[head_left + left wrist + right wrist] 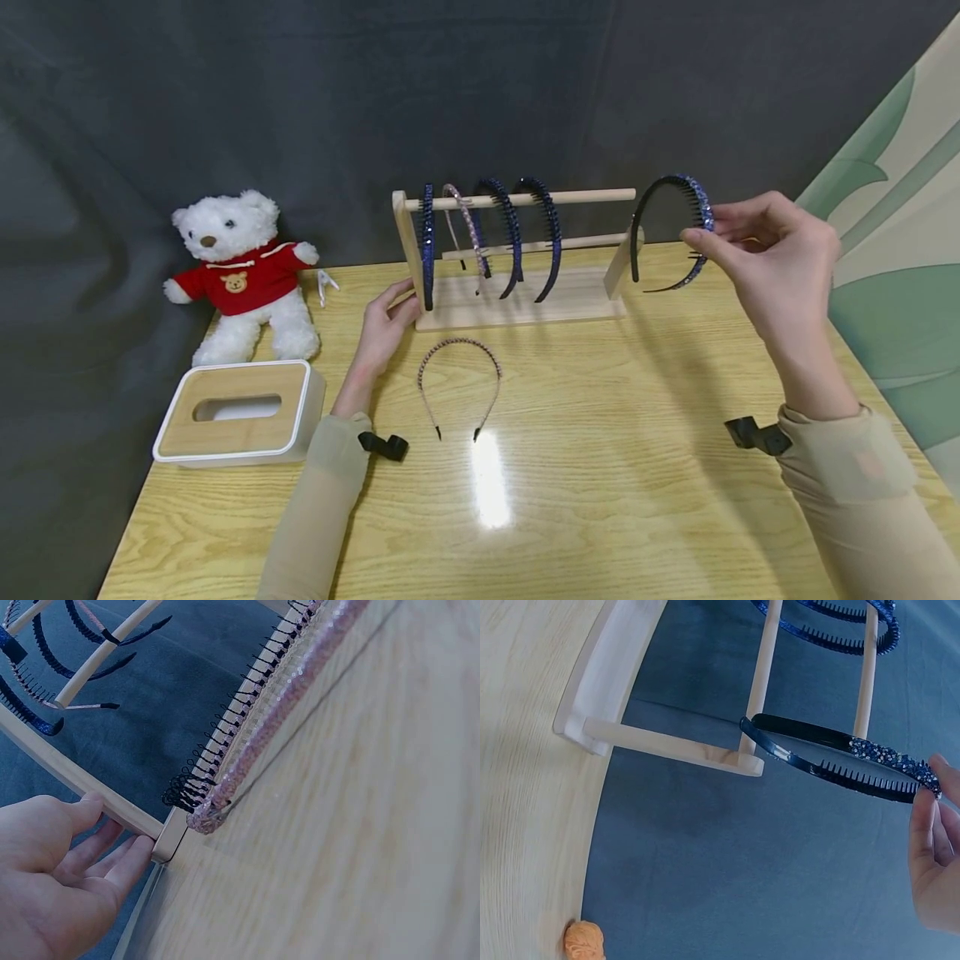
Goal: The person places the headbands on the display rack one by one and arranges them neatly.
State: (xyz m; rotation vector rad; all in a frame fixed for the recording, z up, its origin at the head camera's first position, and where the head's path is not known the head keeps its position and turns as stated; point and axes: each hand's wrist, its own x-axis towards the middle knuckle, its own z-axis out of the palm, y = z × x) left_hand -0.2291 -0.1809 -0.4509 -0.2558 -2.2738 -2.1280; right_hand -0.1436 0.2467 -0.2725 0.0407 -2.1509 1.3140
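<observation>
My right hand (pixel 780 258) pinches a glittery blue toothed headband (pixel 702 204) between thumb and fingers, its band standing upright beside the rack's right end. In the right wrist view, this headband (pixel 889 757) overlaps the rod ends. My left hand (pixel 386 325) holds the lower left end of the wooden headband rack (pixel 525 312), thumb and fingertips against the upright in the left wrist view. Several headbands hang on the upper rod: a dark blue one (pixel 428 250) at the left, a pink one (pixel 472 225), then more blue ones (pixel 553 233).
A thin pink headband (pixel 459 341) lies on the table in front of the rack. At the left sit a white teddy bear (pixel 247 283) in a red sweater and a tissue box (pixel 240 417). An orange lump (pixel 583 941) shows in the right wrist view.
</observation>
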